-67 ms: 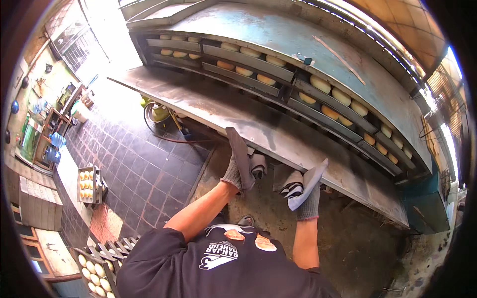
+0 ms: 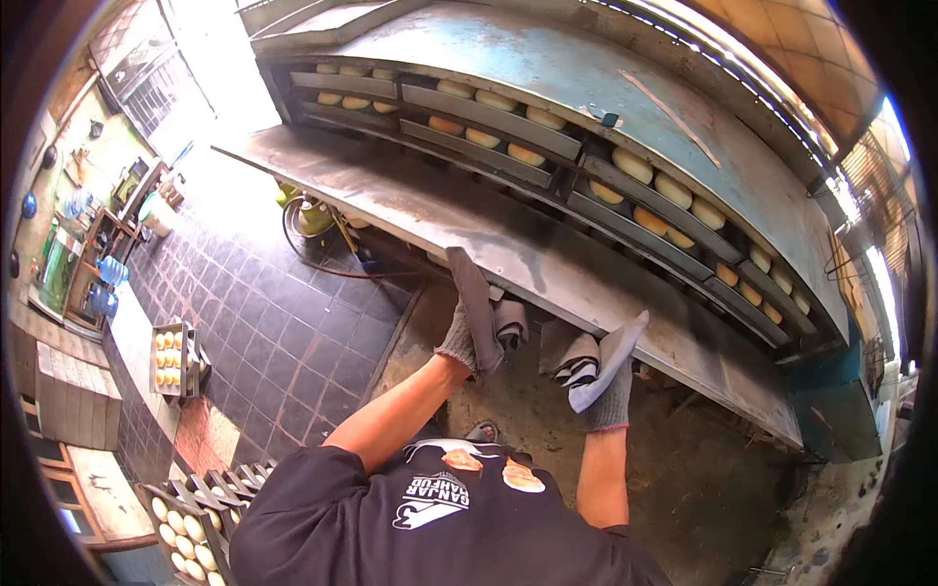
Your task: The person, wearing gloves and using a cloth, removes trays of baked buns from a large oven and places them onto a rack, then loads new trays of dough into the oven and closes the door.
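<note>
Both of my hands wear grey knitted gloves and are closed round folded cloths at the front edge of a long, lowered metal oven door (image 2: 410, 210). My left hand (image 2: 457, 337) grips a dark grey cloth (image 2: 471, 293), its fingers mostly hidden by the fabric. Further right, my right hand (image 2: 610, 402) holds a pale blue-grey cloth (image 2: 608, 363) against the same edge. Behind the door stands the wide oven (image 2: 469, 49), with two levels of metal trays (image 2: 493, 115) in it. Rounded buns (image 2: 525, 154) fill the trays, some pale and some browned on top.
At the lower left, a rack (image 2: 234, 488) holds trays of pale buns. Beyond it, a stack of trays with browned buns (image 2: 168, 358) stands on the tiled floor (image 2: 264, 332). A green gas cylinder (image 2: 313, 220) with a hose sits by the door's left part.
</note>
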The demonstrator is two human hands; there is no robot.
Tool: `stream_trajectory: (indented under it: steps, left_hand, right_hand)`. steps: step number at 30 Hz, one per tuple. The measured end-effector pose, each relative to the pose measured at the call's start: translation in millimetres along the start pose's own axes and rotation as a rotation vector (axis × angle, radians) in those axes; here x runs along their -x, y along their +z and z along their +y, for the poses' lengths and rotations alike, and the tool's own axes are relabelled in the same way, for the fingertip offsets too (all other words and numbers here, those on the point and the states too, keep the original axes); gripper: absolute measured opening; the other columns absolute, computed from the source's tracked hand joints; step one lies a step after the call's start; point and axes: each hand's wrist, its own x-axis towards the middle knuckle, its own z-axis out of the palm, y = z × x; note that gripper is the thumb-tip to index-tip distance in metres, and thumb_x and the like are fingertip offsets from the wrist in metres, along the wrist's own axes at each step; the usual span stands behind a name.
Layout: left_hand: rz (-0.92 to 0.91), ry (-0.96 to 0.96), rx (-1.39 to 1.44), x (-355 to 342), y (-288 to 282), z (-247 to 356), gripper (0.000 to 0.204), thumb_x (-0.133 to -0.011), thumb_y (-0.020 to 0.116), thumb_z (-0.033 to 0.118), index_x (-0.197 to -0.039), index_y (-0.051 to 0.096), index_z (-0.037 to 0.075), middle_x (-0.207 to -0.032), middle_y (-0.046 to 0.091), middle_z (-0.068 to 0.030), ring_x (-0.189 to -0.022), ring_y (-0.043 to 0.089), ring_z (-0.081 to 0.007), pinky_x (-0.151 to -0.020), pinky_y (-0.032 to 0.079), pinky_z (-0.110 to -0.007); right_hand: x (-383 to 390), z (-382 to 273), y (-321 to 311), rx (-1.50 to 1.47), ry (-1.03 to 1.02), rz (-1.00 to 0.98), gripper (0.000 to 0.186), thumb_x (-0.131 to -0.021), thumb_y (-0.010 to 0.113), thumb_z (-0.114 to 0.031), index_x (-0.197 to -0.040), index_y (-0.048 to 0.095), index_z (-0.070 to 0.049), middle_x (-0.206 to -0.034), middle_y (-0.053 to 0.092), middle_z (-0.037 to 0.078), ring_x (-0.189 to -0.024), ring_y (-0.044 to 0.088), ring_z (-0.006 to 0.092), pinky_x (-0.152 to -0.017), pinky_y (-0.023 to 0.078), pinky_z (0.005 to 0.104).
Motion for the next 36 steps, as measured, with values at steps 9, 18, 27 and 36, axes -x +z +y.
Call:
stream_trajectory:
  steps: [9, 18, 27, 36]
  left_hand:
    - [-0.208, -0.103, 0.122, 6.4, 0.0, 21.8, 0.026, -0.112, 0.044, 0.023, -0.133, 0.053, 0.009, -0.115, 0.062, -0.0027, -0.096, 0.068, -0.0171, -0.082, 0.06, -0.033]
    - [-0.123, -0.152, 0.241, 13.4, -47.1, 38.0, 0.02, -0.111, 0.048, 0.025, -0.122, 0.057, 0.011, -0.107, 0.062, 0.0003, -0.093, 0.064, -0.014, -0.078, 0.058, -0.032]
    - [-0.173, -0.136, -0.048, 3.8, -80.1, 33.7, 0.023, -0.111, 0.051, 0.03, -0.124, 0.057, 0.013, -0.105, 0.062, 0.0026, -0.092, 0.065, -0.0115, -0.079, 0.059, -0.031]
    - [-0.368, -0.066, 0.026, -6.0, -1.7, 85.2, 0.015, -0.109, 0.054, 0.029, -0.108, 0.056, 0.014, -0.095, 0.058, 0.0034, -0.082, 0.059, -0.0081, -0.064, 0.051, -0.027]
  right_hand:
    - [8.7, -38.1, 41.7, -0.047, 0.065, 0.032, 0.033, -0.11, 0.039, -0.049, -0.108, 0.047, -0.017, -0.083, 0.044, 0.002, -0.068, 0.05, 0.0172, -0.057, 0.045, 0.0318]
    - [2.4, -23.7, 5.6, -0.244, 0.024, 0.131, 0.072, -0.095, 0.059, -0.014, -0.153, 0.02, 0.005, -0.098, 0.058, 0.016, -0.078, 0.059, 0.0294, -0.069, 0.052, 0.0383]
    - [12.2, -25.0, 10.9, -0.008, 0.048, 0.079, 0.034, -0.108, 0.043, -0.039, -0.13, 0.046, -0.013, -0.095, 0.057, 0.007, -0.079, 0.059, 0.0215, -0.066, 0.052, 0.0389]
    - [12.9, -56.5, 10.0, 0.271, 0.009, 0.15, 0.033, -0.11, 0.038, -0.047, -0.115, 0.056, -0.02, -0.076, 0.057, 0.006, -0.066, 0.058, 0.0185, -0.053, 0.05, 0.0403]
